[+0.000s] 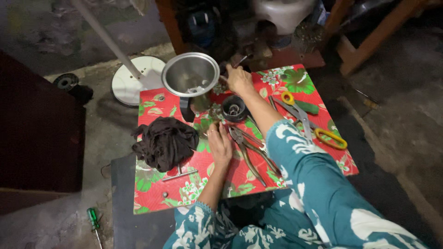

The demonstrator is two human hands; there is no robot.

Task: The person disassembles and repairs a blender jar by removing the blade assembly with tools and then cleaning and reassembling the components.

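Two bare hands worked over a low surface [295, 173] covered in red floral oilcloth. The right hand [239, 79] reached to the far edge, its fingers closed around a thin metal tool [242, 60] whose tip pointed away towards dark machinery; the tool's kind could not be told. The left hand [220, 146] lay palm down on the cloth near the middle, fingers loosely spread and holding nothing.

Items, from the hands outward:
- Round shiny steel jar [190, 74], open mouth up, on a dark base, just left of the right hand.
- Small black round cup-shaped part [234, 108] with metal pieces inside, between the two hands.
- Grey steel pliers [249, 150], jaws towards the left hand, just right of it, partly under the patterned teal sleeve [318, 184].
- Scissors with yellow handle loops [307, 121], on the right part of the cloth.
- Crumpled dark brown cloth [165, 142], at the left edge, near the left hand.
- Short metal T-shaped rod [181, 174], below the cloth bundle.
- White round stand base with a slanted pale pole [131, 83], on the floor beyond the left corner.
- Green-handled screwdriver [94, 221], on the floor at lower left, well apart.
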